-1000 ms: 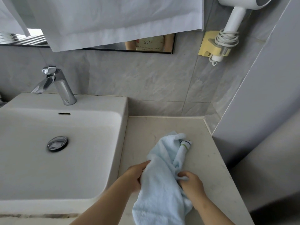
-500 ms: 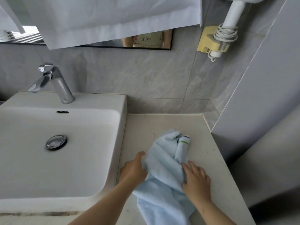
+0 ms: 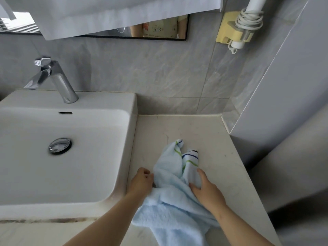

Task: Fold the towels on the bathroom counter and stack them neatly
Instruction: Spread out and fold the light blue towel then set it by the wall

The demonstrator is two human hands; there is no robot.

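Blue towel [image 3: 170, 201] lies crumpled on the surface [image 3: 213, 137]; left grip [image 3: 142, 181] clutches its left edge, right grip [image 3: 204, 189] pinches the striped end. Spreading flat likely comes next.

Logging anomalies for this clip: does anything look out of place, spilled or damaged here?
Nothing is spilled or broken. The light blue towel lies bunched and unfolded on the counter, and dark grime lines the seam along the sink front edge.

towel [image 3: 170, 206] lower end cut off, hair dryer [image 3: 255, 4] head cropped
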